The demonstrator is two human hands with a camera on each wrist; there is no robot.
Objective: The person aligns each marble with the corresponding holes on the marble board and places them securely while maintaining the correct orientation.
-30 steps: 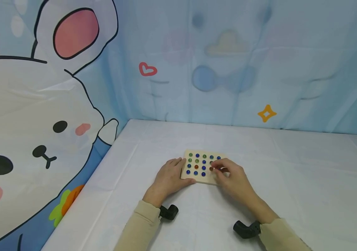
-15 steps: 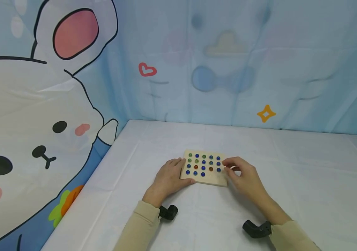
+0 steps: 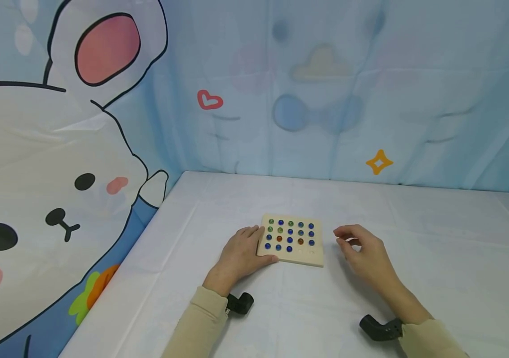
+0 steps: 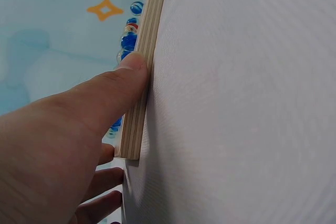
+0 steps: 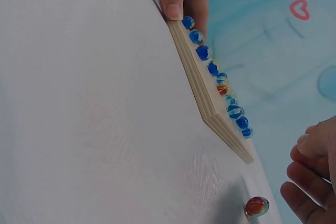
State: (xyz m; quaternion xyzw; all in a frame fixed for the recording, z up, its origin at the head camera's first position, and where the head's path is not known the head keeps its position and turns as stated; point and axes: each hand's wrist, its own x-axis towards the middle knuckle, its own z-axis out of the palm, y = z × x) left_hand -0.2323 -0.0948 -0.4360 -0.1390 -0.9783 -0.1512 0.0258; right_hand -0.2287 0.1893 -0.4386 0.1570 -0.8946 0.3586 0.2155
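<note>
A pale wooden board (image 3: 296,258) with rows of glass marbles (image 3: 290,239) lies flat on the white-covered table. Most marbles are blue or green, a couple orange-red; bare hollows show near its front right corner. My left hand (image 3: 238,256) holds the near left corner, thumb along the front edge, fingers at the left side. To the right of the board, my right hand (image 3: 366,253) is just off the table, fingers loosely bent with nothing visible between them. In the right wrist view, a loose orange-red marble (image 5: 257,206) sits beside those fingertips; in the head view it is hidden.
White cloth covers the table (image 3: 460,258). Behind it hangs a light blue curtain (image 3: 254,139) with printed figures, and a large cartoon animal print (image 3: 35,159) fills the left side. Black camera mounts (image 3: 381,330) stick out from both wrists.
My right hand has drawn away from the board toward the right, uncovering the marbles and bare hollows on that side. My left hand stays at the board's corner.
</note>
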